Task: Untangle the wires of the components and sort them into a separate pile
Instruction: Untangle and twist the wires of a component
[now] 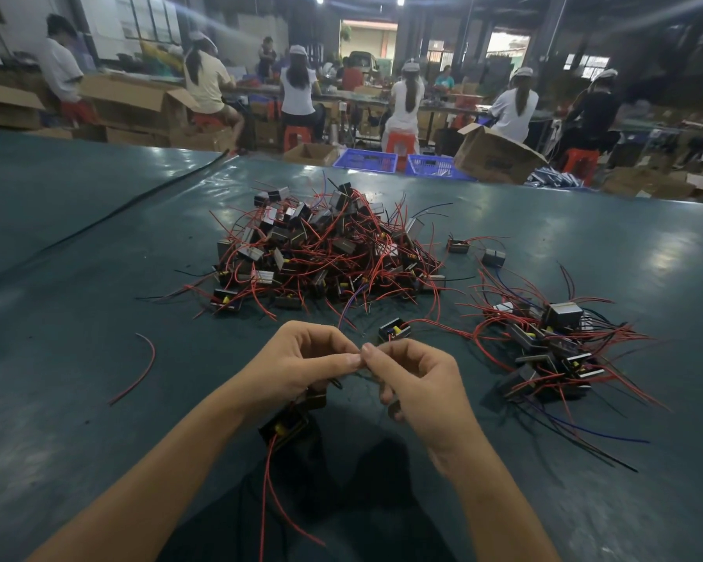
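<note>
**Item:** one component (285,427), hanging below our left hand (301,361), its red leads (265,480) trailing toward us.
**Grip:** left hand and right hand (419,385) are both clamped, fingertips meeting on a thin wire (362,371) we can barely make out.
**Handling:** we would tease the strand free slowly, without yanking.
**Stock:** tangled pile (325,253) at mid-desk (98,277); sorted pile (552,350) to the right.
**Containers:** blue crates (366,161) beyond the desk, contents too dim to tell; cardboard box (498,154), open, interior hidden.
</note>
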The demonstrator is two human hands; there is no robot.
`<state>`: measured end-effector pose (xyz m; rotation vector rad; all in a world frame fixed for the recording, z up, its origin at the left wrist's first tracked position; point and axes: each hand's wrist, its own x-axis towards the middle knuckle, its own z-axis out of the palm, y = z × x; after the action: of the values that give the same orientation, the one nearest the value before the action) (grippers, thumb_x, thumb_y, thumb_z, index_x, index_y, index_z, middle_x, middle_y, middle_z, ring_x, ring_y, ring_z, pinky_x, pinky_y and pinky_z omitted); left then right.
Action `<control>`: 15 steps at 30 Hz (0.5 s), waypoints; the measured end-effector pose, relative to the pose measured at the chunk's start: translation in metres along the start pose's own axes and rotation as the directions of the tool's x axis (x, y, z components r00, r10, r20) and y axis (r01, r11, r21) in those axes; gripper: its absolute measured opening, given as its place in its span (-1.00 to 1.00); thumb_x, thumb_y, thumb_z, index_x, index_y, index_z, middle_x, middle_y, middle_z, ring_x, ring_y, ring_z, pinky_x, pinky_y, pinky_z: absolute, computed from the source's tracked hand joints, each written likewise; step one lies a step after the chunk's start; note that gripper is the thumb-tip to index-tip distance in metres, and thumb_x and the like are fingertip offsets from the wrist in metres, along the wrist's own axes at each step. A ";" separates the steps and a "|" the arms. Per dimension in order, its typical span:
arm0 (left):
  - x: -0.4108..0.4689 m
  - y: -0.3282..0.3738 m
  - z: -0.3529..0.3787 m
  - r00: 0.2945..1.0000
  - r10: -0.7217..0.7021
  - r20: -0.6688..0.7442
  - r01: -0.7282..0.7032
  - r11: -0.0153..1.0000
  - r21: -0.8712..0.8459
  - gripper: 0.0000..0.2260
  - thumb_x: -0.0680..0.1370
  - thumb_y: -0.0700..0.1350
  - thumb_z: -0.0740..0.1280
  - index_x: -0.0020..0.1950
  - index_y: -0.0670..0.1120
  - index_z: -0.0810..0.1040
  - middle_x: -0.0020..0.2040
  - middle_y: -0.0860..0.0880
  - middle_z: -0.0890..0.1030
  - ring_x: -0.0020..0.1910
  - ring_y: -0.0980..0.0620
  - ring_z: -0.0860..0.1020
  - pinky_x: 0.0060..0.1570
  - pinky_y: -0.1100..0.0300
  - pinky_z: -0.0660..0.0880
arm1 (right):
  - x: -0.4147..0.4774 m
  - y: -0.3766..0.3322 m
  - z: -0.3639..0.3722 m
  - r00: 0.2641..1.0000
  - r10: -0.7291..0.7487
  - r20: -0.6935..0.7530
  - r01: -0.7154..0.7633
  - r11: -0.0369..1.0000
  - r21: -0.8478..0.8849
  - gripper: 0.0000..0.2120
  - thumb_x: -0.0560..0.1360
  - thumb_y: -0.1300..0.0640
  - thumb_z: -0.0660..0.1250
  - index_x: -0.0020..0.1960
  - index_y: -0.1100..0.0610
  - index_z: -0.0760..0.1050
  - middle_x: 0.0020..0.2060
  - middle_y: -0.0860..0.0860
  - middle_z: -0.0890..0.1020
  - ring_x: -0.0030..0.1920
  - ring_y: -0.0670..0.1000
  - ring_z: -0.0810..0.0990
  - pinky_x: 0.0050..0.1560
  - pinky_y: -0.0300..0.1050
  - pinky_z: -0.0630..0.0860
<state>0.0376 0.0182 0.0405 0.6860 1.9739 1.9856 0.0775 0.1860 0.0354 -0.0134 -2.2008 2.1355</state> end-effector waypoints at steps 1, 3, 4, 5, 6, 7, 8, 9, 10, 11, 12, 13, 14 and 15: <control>0.000 -0.001 0.001 1.000 0.012 0.015 -0.012 1.000 0.019 -0.81 0.44 -0.19 0.39 -0.10 -0.34 0.60 -0.36 0.05 0.59 -0.42 0.22 0.48 -0.38 0.42 0.37 | 0.001 -0.001 -0.001 0.991 0.130 0.023 -0.131 0.989 0.063 -0.83 0.46 0.08 0.46 -0.29 0.07 0.61 -0.46 -0.10 0.52 -0.49 -0.14 0.42 -0.55 -0.31 0.29; 0.001 -0.002 0.003 0.998 0.037 0.048 -0.041 0.997 0.070 -0.91 0.49 -0.27 0.38 -0.12 -0.30 0.61 -0.36 0.12 0.60 -0.41 0.26 0.50 -0.35 0.46 0.38 | 0.001 -0.004 -0.003 0.929 0.357 0.101 -0.371 0.906 0.203 -0.82 0.44 0.09 0.44 -0.33 0.06 0.60 -0.44 -0.08 0.47 -0.53 -0.14 0.35 -0.61 -0.31 0.18; 0.001 -0.003 0.003 0.997 0.046 0.059 -0.051 0.994 0.092 -0.95 0.51 -0.30 0.37 -0.13 -0.28 0.60 -0.37 0.14 0.60 -0.41 0.27 0.51 -0.34 0.47 0.38 | 0.001 -0.005 -0.004 0.896 0.424 0.132 -0.444 0.860 0.252 -0.83 0.42 0.09 0.43 -0.34 0.06 0.59 -0.43 -0.07 0.46 -0.54 -0.14 0.32 -0.62 -0.32 0.15; 0.002 -0.003 0.004 0.997 0.050 0.063 -0.056 0.993 0.105 -0.96 0.51 -0.33 0.36 -0.13 -0.27 0.60 -0.37 0.14 0.59 -0.41 0.27 0.51 -0.33 0.47 0.39 | 0.002 -0.004 -0.004 0.877 0.457 0.148 -0.480 0.833 0.276 -0.86 0.41 0.09 0.42 -0.32 0.06 0.58 -0.42 -0.07 0.46 -0.54 -0.14 0.31 -0.62 -0.32 0.14; 0.002 -0.004 0.003 0.997 0.052 0.060 -0.058 0.992 0.116 -0.96 0.51 -0.34 0.36 -0.13 -0.28 0.60 -0.37 0.14 0.60 -0.40 0.27 0.52 -0.32 0.46 0.39 | 0.002 -0.004 -0.004 0.872 0.467 0.144 -0.489 0.829 0.272 -0.88 0.41 0.09 0.42 -0.30 0.06 0.58 -0.42 -0.06 0.47 -0.54 -0.13 0.31 -0.62 -0.32 0.14; 0.002 -0.005 0.003 0.997 0.052 0.053 -0.058 0.990 0.126 -0.96 0.51 -0.34 0.37 -0.12 -0.29 0.61 -0.36 0.13 0.60 -0.38 0.26 0.52 -0.31 0.46 0.40 | 0.003 -0.003 -0.003 0.881 0.456 0.124 -0.473 0.844 0.253 -0.89 0.42 0.10 0.42 -0.28 0.06 0.59 -0.41 -0.06 0.49 -0.54 -0.13 0.33 -0.61 -0.32 0.15; 0.002 -0.006 0.003 0.998 0.050 0.042 -0.056 0.989 0.134 -0.96 0.51 -0.34 0.37 -0.11 -0.32 0.61 -0.35 0.11 0.61 -0.37 0.26 0.52 -0.31 0.45 0.40 | 0.003 -0.001 -0.002 0.899 0.428 0.089 -0.437 0.870 0.229 -0.90 0.43 0.12 0.42 -0.26 0.06 0.60 -0.40 -0.06 0.53 -0.54 -0.12 0.36 -0.60 -0.32 0.16; 0.002 -0.007 0.003 0.998 0.048 0.031 -0.052 0.989 0.138 -0.95 0.51 -0.35 0.37 -0.10 -0.33 0.61 -0.34 0.10 0.61 -0.37 0.25 0.53 -0.30 0.44 0.40 | 0.003 0.000 -0.001 0.921 0.387 0.051 -0.388 0.898 0.209 -0.92 0.45 0.15 0.43 -0.23 0.06 0.61 -0.38 -0.05 0.57 -0.54 -0.12 0.39 -0.60 -0.32 0.18; 0.002 -0.008 0.002 0.999 0.047 0.023 -0.050 0.989 0.139 -0.95 0.50 -0.34 0.38 -0.10 -0.33 0.62 -0.34 0.09 0.61 -0.36 0.25 0.53 -0.30 0.44 0.41 | 0.003 0.000 0.000 0.942 0.335 0.013 -0.332 0.925 0.185 -0.94 0.46 0.16 0.43 -0.19 0.06 0.62 -0.35 -0.04 0.61 -0.53 -0.12 0.41 -0.59 -0.31 0.21; 0.003 -0.008 0.002 0.999 0.050 0.018 -0.052 0.989 0.138 -0.95 0.50 -0.34 0.38 -0.11 -0.32 0.62 -0.34 0.09 0.61 -0.37 0.25 0.52 -0.30 0.44 0.40 | 0.003 0.001 0.000 0.963 0.270 -0.019 -0.264 0.953 0.145 -0.95 0.47 0.15 0.44 -0.17 0.06 0.62 -0.33 -0.03 0.63 -0.53 -0.12 0.44 -0.60 -0.31 0.24; 0.003 -0.009 0.002 0.998 0.058 0.013 -0.059 0.989 0.136 -0.96 0.50 -0.33 0.38 -0.12 -0.31 0.62 -0.35 0.09 0.61 -0.37 0.25 0.52 -0.30 0.44 0.40 | 0.002 0.002 0.000 0.981 0.189 -0.047 -0.185 0.979 0.083 -0.93 0.48 0.12 0.45 -0.18 0.07 0.62 -0.35 -0.03 0.64 -0.53 -0.13 0.45 -0.59 -0.30 0.28; 0.003 -0.008 0.003 0.998 0.069 0.006 -0.069 0.989 0.129 -0.95 0.50 -0.30 0.39 -0.12 -0.29 0.62 -0.35 0.09 0.61 -0.37 0.25 0.52 -0.30 0.44 0.40 | 0.003 0.004 -0.001 0.993 0.101 -0.063 -0.100 0.995 0.013 -0.88 0.48 0.08 0.45 -0.22 0.06 0.62 -0.40 -0.04 0.62 -0.53 -0.13 0.46 -0.57 -0.31 0.32; 0.004 -0.008 0.002 0.997 0.079 -0.001 -0.078 0.990 0.120 -0.93 0.49 -0.26 0.39 -0.13 -0.27 0.62 -0.34 0.08 0.62 -0.37 0.25 0.53 -0.29 0.44 0.41 | 0.003 0.004 -0.001 0.997 0.022 -0.071 -0.025 0.999 -0.043 -0.84 0.49 0.06 0.44 -0.26 0.06 0.62 -0.44 -0.03 0.60 -0.52 -0.12 0.46 -0.54 -0.31 0.35; 0.003 -0.007 0.003 0.996 0.087 -0.010 -0.086 0.990 0.108 -0.91 0.48 -0.22 0.39 -0.12 -0.26 0.63 -0.33 0.08 0.62 -0.36 0.25 0.54 -0.29 0.44 0.42 | 0.003 0.004 -0.001 0.996 -0.044 -0.072 0.038 0.996 -0.083 -0.81 0.50 0.05 0.43 -0.29 0.05 0.63 -0.45 0.01 0.59 -0.50 -0.10 0.46 -0.50 -0.27 0.37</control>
<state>0.0349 0.0226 0.0338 0.7970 2.1059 1.9492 0.0745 0.1875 0.0315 -0.0504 -2.2250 1.9897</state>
